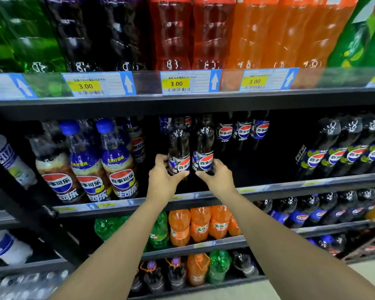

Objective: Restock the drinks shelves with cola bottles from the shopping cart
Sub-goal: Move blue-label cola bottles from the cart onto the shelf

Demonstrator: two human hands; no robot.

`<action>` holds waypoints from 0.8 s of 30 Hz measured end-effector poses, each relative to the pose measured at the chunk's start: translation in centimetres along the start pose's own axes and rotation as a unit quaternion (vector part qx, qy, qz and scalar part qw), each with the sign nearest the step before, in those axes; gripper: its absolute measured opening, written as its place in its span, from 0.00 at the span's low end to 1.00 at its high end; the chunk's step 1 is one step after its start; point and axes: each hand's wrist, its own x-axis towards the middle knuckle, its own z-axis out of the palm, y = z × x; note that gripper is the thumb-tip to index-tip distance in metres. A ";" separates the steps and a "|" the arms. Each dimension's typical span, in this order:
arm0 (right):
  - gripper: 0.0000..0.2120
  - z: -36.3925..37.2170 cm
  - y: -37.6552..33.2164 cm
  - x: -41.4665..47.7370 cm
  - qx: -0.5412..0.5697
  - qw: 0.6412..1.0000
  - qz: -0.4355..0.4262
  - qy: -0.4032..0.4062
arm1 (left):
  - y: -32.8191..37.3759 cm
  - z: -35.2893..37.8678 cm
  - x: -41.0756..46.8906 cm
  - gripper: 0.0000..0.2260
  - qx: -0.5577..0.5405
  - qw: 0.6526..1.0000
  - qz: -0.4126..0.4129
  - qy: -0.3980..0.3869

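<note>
Hands reach up side by side to the middle shelf (pixel 290 185) of a drinks rack, each on its own dark bottle. The left grip (pixel 163 180) is clamped on the left cola bottle (pixel 179 146), fingers curled round it from the left and thumb across the front at the label. The right grip (pixel 218 178) is clamped the same way on the right cola bottle (pixel 203 144), from the right side. Both bottles are upright and just beside each other, in a dark gap of the shelf near its front edge. I cannot tell whether their bases rest on the shelf, since the hands hide them. Further back in the gap stand more cola bottles (pixel 244 131) with the same red, white and blue label. Left of the gap is a row of blue-capped bottles (pixel 117 163). Well to the right is a row of dark lime-labelled bottles (pixel 342 153). Yellow price tags (pixel 176 83) reading 3.00 line the shelf above, under red bottles (pixel 182 33). Orange soda bottles (pixel 200 224) stand on the shelf below, between the forearms.
</note>
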 end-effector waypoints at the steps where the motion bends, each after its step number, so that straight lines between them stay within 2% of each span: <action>1: 0.22 0.1 0.0 0.2 -0.001 1.000 -0.005 -0.003 | -0.1 0.1 0.5 0.26 0.001 1.000 0.003 0.002; 7: 0.24 0.7 0.9 1.4 -0.008 0.999 -0.044 -0.017 | -1.6 0.4 3.3 0.26 -0.015 1.000 0.012 0.016; 13: 0.20 2.2 0.6 3.5 -0.001 0.997 -0.078 0.014 | -2.6 1.1 5.2 0.25 -0.037 0.998 0.031 0.047; 18: 0.17 3.0 0.1 5.6 0.004 0.997 -0.071 0.010 | -3.0 1.5 7.0 0.27 -0.057 0.997 0.009 0.056; 24: 0.20 4.3 -0.5 7.0 0.022 0.998 -0.047 0.020 | -3.2 1.4 8.1 0.29 -0.053 0.996 0.014 0.066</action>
